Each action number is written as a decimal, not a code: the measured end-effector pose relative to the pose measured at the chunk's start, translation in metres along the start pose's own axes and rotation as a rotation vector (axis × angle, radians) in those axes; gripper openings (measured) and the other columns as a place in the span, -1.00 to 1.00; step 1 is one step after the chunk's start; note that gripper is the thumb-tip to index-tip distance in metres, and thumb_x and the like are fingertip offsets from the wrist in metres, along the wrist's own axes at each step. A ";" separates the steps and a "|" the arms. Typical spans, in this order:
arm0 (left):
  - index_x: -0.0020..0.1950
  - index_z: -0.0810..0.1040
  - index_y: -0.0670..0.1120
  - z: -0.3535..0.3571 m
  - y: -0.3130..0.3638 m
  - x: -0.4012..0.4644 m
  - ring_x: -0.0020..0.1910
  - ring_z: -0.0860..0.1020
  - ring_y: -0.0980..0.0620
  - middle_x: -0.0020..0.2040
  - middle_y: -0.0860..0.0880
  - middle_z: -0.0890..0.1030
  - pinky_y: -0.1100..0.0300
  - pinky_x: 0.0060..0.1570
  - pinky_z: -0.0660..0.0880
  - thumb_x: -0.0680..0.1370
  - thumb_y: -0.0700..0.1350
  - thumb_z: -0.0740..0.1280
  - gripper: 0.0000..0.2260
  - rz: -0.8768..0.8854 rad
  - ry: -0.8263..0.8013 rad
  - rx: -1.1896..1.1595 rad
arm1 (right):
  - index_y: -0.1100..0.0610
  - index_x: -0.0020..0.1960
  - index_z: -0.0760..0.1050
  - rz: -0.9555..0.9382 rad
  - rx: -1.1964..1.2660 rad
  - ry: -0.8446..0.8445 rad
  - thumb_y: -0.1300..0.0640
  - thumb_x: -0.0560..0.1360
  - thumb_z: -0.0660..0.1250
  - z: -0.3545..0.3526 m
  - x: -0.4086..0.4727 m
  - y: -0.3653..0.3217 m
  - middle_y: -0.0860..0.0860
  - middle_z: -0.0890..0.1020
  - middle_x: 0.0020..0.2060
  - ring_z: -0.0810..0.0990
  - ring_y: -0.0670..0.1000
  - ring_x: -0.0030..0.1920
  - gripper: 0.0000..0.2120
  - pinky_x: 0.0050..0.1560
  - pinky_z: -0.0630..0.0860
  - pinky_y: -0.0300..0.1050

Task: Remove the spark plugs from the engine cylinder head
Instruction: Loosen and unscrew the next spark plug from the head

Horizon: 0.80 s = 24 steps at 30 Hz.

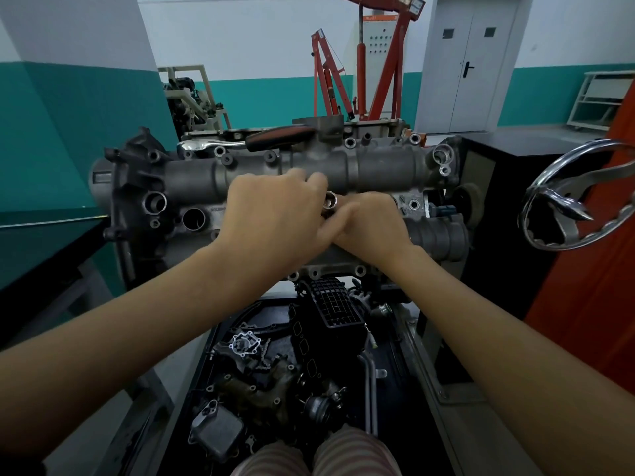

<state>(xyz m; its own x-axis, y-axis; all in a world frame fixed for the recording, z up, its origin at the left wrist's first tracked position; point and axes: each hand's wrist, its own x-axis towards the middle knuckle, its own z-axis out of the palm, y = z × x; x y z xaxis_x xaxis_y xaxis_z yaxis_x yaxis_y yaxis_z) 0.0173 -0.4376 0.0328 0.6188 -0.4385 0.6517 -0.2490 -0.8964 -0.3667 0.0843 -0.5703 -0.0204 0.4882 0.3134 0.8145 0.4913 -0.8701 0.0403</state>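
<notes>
The engine cylinder head (261,173) is the biggest thing here, a grey cast metal block that lies across the middle of the view on a stand. All other places I give from it.

Behind the cylinder head, near the far wall, stands a red engine crane (364,77). To the right of the cylinder head there is a chrome handwheel (577,197), close to its right end. Below the cylinder head, toward the person, a black tray (220,331) holds many loose engine parts; among them a black plastic grille part (338,304) leans just under the front edge of the cylinder head. On the back edge of the cylinder head lies a ratchet wrench (247,140) with a chrome shaft and a red and black handle.

Both hands meet on top of the cylinder head, at its middle. The left hand (271,214) has its fingers curled down over the metal, and the right hand (371,221) is touching it from the right side. Between them stands a small silver socket (330,202), upright, with its open end up. The fingers of both hands close around it. The spark plugs I cannot see; the hands hide this place of the cylinder head.
</notes>
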 end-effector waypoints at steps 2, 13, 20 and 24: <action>-0.12 0.17 -0.06 -0.002 0.001 -0.003 -0.40 0.26 0.03 -0.25 0.01 0.27 0.24 -0.48 0.00 0.50 0.21 -0.06 -0.67 0.019 0.017 -0.062 | 0.20 -0.47 0.45 0.000 -0.014 0.008 0.02 0.39 0.06 -0.001 0.001 -0.001 0.09 0.47 -0.64 0.40 0.11 -0.65 -0.62 -0.45 0.09 -0.25; -0.45 0.26 -0.06 0.001 -0.002 0.004 -0.56 0.23 0.08 -0.52 0.02 0.29 0.26 -0.49 0.06 0.50 0.27 -0.15 -0.47 -0.016 -0.028 0.020 | 0.27 -0.21 0.41 0.001 0.068 -0.030 0.00 0.41 0.30 -0.003 0.000 0.000 0.07 0.54 -0.49 0.48 0.12 -0.55 -0.70 -0.47 0.12 -0.26; -0.10 0.25 -0.07 -0.001 -0.002 -0.004 -0.36 0.29 0.03 -0.27 0.01 0.27 0.21 -0.47 -0.04 0.55 0.12 0.01 -0.74 0.079 0.018 -0.093 | 0.09 -0.37 0.27 0.013 -0.007 -0.131 -0.08 0.40 -0.10 0.000 0.002 0.003 0.08 0.48 -0.51 0.37 0.08 -0.48 -0.67 -0.41 -0.01 -0.15; -0.20 0.19 -0.06 0.004 -0.004 0.001 -0.43 0.29 0.05 -0.39 0.05 0.24 0.19 -0.47 -0.02 0.58 0.16 -0.02 -0.68 0.078 -0.005 -0.016 | 0.16 -0.30 0.32 0.002 0.019 -0.128 -0.13 0.40 -0.11 0.002 0.001 0.004 0.11 0.58 -0.39 0.51 0.12 -0.39 -0.59 -0.38 0.19 -0.13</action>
<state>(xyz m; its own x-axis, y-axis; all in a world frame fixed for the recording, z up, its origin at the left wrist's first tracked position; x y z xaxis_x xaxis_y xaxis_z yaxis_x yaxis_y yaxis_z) 0.0220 -0.4345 0.0323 0.6010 -0.5068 0.6180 -0.3089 -0.8604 -0.4053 0.0876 -0.5729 -0.0207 0.5765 0.3591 0.7340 0.5032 -0.8637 0.0273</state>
